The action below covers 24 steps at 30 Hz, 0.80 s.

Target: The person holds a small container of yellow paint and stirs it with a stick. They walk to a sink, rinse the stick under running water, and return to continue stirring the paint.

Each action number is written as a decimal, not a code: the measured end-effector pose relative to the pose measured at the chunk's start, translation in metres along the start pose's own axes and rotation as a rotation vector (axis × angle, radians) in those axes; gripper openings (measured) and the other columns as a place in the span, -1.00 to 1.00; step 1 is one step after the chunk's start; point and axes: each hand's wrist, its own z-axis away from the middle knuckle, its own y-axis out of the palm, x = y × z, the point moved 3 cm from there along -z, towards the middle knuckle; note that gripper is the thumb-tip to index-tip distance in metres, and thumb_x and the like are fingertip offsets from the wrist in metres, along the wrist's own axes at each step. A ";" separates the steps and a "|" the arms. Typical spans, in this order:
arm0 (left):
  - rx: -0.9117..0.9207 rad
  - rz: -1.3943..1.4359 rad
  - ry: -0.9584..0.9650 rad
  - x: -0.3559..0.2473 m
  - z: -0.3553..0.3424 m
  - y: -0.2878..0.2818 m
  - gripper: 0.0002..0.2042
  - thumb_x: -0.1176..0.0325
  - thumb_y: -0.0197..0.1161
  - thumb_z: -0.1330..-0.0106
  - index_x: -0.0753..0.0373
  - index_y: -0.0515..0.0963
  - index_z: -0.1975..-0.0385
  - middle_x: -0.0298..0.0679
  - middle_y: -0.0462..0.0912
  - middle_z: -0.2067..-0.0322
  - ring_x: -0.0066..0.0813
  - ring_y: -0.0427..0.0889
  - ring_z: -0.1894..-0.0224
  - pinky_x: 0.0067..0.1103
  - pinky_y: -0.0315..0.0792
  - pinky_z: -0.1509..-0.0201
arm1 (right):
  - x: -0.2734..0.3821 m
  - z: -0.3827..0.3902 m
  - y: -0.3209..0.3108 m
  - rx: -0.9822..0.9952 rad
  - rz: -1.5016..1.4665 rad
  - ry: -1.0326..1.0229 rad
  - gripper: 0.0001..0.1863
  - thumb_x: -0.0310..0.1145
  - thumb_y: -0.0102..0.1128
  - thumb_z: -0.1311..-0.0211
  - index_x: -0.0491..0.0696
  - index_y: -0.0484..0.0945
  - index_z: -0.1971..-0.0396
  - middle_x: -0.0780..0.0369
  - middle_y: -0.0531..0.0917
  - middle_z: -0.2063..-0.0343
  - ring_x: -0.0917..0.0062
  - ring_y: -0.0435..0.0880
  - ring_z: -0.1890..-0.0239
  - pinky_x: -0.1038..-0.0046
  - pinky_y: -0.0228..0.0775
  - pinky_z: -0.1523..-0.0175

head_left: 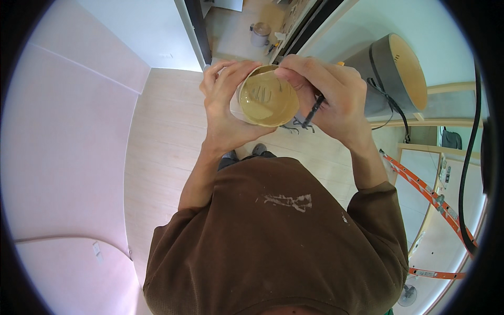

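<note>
My left hand (pixel 223 102) is closed around the left side of a round, yellowish, cup-like container (pixel 268 100). The container has a shiny face and a few dark marks, and it is held in front of my chest. At its upper right rim are the fingertips of my right hand (pixel 333 92). A slim black tool (pixel 313 111) sticks out below that hand's fingers; the rest of it is hidden in the grip, so its kind is unclear. A small orange bit (pixel 340 63) shows behind the knuckles.
A grey cylinder (pixel 362 68) with a black strap stands to the right, its tan end showing. Beyond it lie an orange ladder (pixel 420 184) and a hanging black cable (pixel 469 157). Ahead, past a doorway, a greyish bucket (pixel 260 34) sits on the floor. A pale wall (pixel 73 147) borders the left.
</note>
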 end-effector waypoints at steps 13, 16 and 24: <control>-0.011 -0.138 0.082 0.000 -0.008 0.007 -0.18 0.29 0.69 0.38 0.19 0.61 -0.11 -0.29 0.65 -0.11 -0.16 0.40 -0.27 -0.28 0.26 -0.37 | -0.016 0.013 -0.010 0.171 0.063 0.131 -0.84 -0.56 0.44 -0.16 -0.08 0.68 0.27 0.24 0.70 0.50 0.42 0.63 0.56 0.44 0.41 0.49; -0.012 -0.099 0.062 0.004 -0.009 0.010 -0.18 0.27 0.70 0.38 0.18 0.61 -0.10 -0.30 0.65 -0.11 -0.16 0.40 -0.26 -0.29 0.21 -0.36 | -0.011 0.013 -0.007 0.006 -0.024 0.180 -0.88 -0.55 0.43 -0.20 -0.07 0.69 0.28 0.25 0.72 0.48 0.43 0.62 0.59 0.46 0.41 0.49; 0.011 -0.125 0.069 0.000 -0.011 0.010 -0.17 0.28 0.72 0.35 0.19 0.60 -0.14 -0.30 0.65 -0.12 -0.19 0.42 -0.26 -0.32 0.35 -0.35 | -0.021 0.005 -0.021 0.098 0.031 0.060 -0.87 -0.47 0.47 -0.18 -0.06 0.69 0.30 0.22 0.72 0.49 0.39 0.62 0.61 0.46 0.41 0.50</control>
